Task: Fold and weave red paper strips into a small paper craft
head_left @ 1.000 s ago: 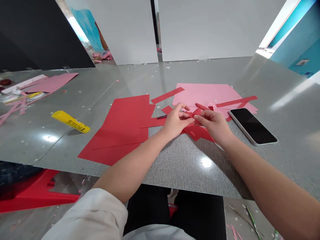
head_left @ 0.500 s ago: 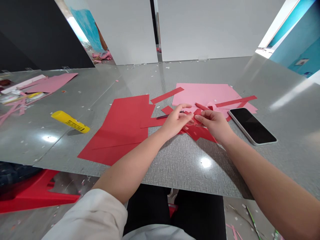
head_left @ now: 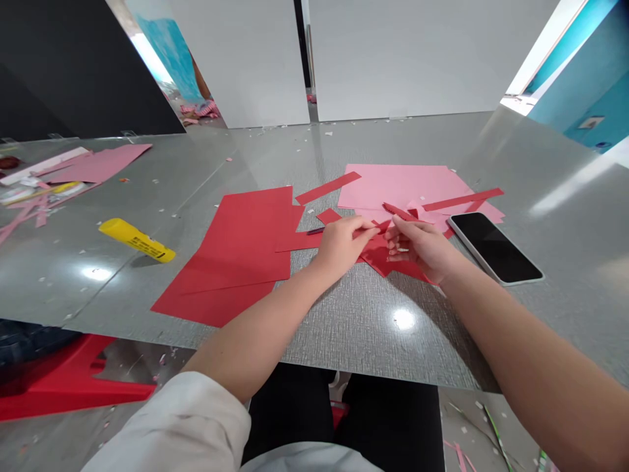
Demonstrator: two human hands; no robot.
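My left hand [head_left: 343, 244] is closed in a pinch on a small piece of red paper [head_left: 381, 225] above the table. Close beside it on the right, my right hand [head_left: 423, 248] has its fingers loosely curled and apart, with the fingertips near that piece. Red paper scraps [head_left: 377, 257] lie under both hands. A dark pen-like stick [head_left: 315, 231] pokes out past my left hand, mostly hidden by it. Behind my right hand, a folded red strip [head_left: 397, 210] rests on the pink paper [head_left: 400, 182].
Large red sheets [head_left: 246, 239] lie to the left, with a yellow glue stick [head_left: 137, 240] beyond them. A phone [head_left: 496, 248] is right of my right hand. Red strips [head_left: 328, 187] lie farther back. Pink paper [head_left: 105, 164] sits at the far left. The table's near edge runs above my lap.
My left hand has gone from spread fingers to a pinch on the small red paper. My right hand's fingers have loosened from their pinch on it.
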